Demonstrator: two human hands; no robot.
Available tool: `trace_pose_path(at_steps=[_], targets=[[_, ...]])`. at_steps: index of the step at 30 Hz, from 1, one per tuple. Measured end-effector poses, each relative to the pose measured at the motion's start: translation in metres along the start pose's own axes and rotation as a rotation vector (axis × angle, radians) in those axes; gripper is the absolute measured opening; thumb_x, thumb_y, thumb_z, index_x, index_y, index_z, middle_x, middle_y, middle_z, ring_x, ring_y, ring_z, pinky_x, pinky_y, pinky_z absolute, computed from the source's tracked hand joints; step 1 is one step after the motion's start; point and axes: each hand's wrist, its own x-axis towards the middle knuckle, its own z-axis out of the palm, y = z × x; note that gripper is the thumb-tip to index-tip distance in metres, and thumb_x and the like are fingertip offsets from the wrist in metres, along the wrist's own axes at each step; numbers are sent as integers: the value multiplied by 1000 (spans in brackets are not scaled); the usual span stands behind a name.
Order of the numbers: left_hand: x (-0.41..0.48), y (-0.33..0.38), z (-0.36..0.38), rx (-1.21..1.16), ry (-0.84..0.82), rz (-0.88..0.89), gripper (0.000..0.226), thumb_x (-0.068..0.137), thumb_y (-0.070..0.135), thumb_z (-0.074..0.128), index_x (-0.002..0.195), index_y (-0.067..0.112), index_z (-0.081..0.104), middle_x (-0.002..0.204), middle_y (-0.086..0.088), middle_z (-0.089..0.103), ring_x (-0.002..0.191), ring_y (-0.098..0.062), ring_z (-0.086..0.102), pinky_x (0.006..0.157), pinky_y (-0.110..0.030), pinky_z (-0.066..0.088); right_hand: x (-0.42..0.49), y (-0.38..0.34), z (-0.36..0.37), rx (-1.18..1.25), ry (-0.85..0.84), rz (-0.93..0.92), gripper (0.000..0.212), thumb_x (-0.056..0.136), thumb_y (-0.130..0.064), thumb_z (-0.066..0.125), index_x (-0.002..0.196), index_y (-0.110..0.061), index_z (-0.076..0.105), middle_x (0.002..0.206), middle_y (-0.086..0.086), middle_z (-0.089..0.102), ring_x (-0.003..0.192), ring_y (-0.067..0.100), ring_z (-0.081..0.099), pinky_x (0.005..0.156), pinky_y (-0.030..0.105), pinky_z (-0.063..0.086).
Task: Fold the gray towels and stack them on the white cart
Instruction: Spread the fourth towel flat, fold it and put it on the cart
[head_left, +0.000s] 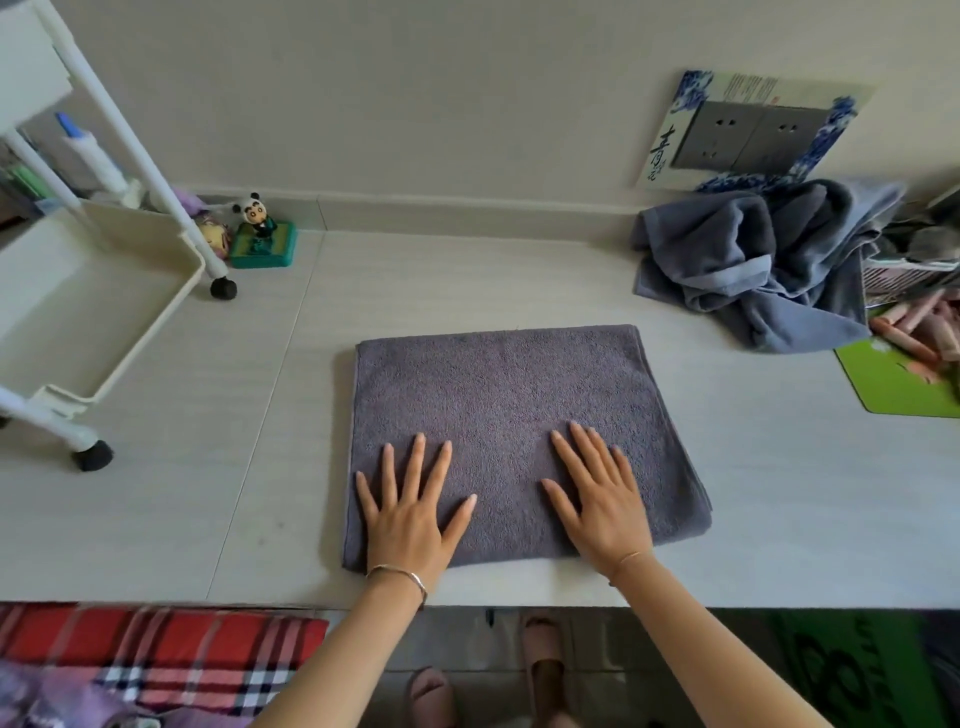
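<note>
Smoothing step: left hand (410, 512) & right hand (597, 506) pressing flat, fingers spread, on half-folded towel (498, 395). Next prob. another fold, then onto cart (98, 312).

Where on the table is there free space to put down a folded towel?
Bare tabletop lies between the folded gray towel and the white cart, and behind the towel toward the wall. The right side is crowded: the towel pile and green mat.

I see a pale wood-grain table (779, 493), dark gray towel (498, 395) at its middle, blue-gray towels (753, 260) at the far right corner, white cart (78, 306) at the left edge, lime-green mat (893, 387) at the right edge, red plaid cloth (156, 644) below the near edge.
</note>
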Motion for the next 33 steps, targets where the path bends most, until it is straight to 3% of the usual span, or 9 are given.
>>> trace_pose_path(at_steps=[6,9,12,15,18,21,24,27,33], targets=[[4,0,-1,-75,-31,-143,80,85,72,5,139,26,42,146,-7,40,132,-49,30,94,-72,27,-12,50,-15,12,31,144,70,91,-66,15,148,-28,27,154,-8,20,144,15,18,117,33,8],[10,1,-6,-82,-32,-211,95,74,79,-9,145,30,29,155,-4,22,137,-49,17,100,-70,20,-1,54,-20,177,51,255,64,92,-54,43,147,-24,30,156,-6,20,145,15,15,117,33,9],[17,-2,-8,-114,-38,-244,95,65,78,-9,148,34,3,158,1,-6,142,-41,-5,109,-61,5,17,61,-33,537,131,501,70,84,-32,68,142,-8,36,147,12,38,136,26,35,113,35,27],[23,-7,-13,-227,-8,-294,93,69,73,1,150,28,4,158,-3,-7,144,-34,0,113,-52,5,35,65,-53,724,101,701,73,81,-25,73,138,-2,35,135,16,50,122,30,49,101,34,36],[31,-14,-19,-389,46,-342,89,77,70,14,150,18,11,158,-10,1,143,-30,9,115,-42,8,53,73,-67,711,-26,794,66,80,-31,73,131,1,47,126,18,57,115,31,54,96,34,40],[38,-24,-21,-555,105,-338,66,97,43,39,148,10,16,156,-15,9,144,-29,10,116,-36,7,63,85,-73,742,-165,812,52,78,-34,75,114,1,63,113,14,64,103,29,58,94,34,45],[41,-36,-23,-700,147,-337,57,97,23,44,146,4,22,151,-20,24,140,-32,21,115,-38,16,69,90,-86,1018,-262,824,36,79,-23,73,106,0,66,115,19,65,98,29,63,90,35,50],[42,-42,-31,-866,125,-325,52,99,19,40,146,5,24,151,-15,27,139,-26,26,114,-33,19,71,77,-116,1182,-377,674,31,86,-18,64,115,-5,63,115,17,66,97,26,66,77,30,53],[46,-56,-43,-1272,45,-381,44,102,29,31,143,12,36,144,3,37,135,-12,33,112,-23,19,88,7,-157,1250,-412,311,44,89,-12,59,132,-23,52,118,8,67,104,23,65,80,28,55]])
